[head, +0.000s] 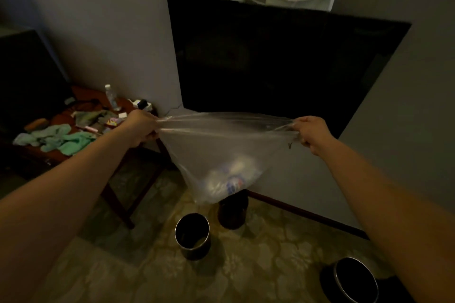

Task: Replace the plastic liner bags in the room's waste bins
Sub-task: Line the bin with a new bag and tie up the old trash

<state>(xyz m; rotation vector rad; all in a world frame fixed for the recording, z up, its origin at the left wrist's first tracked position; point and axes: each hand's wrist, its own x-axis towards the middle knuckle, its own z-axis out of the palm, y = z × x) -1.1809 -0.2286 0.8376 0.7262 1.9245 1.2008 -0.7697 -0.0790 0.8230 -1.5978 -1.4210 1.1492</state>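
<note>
A dim hotel-style bedroom is suggested. A large dark television is mounted on a grey wall, patterned carpet is laid underfoot, and a wooden side table is strewn with clothes and a water bottle.

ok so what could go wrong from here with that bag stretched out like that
1. Both hands, left and right, pull the clear bag taut at its mouth; the thin film could tear at either grip.
2. The rubbish sags in the bottom corner, held in the air above the floor; a split would likely spill it near the open bin.
3. The bag hangs close to the television, so a swing might brush the screen.
</note>
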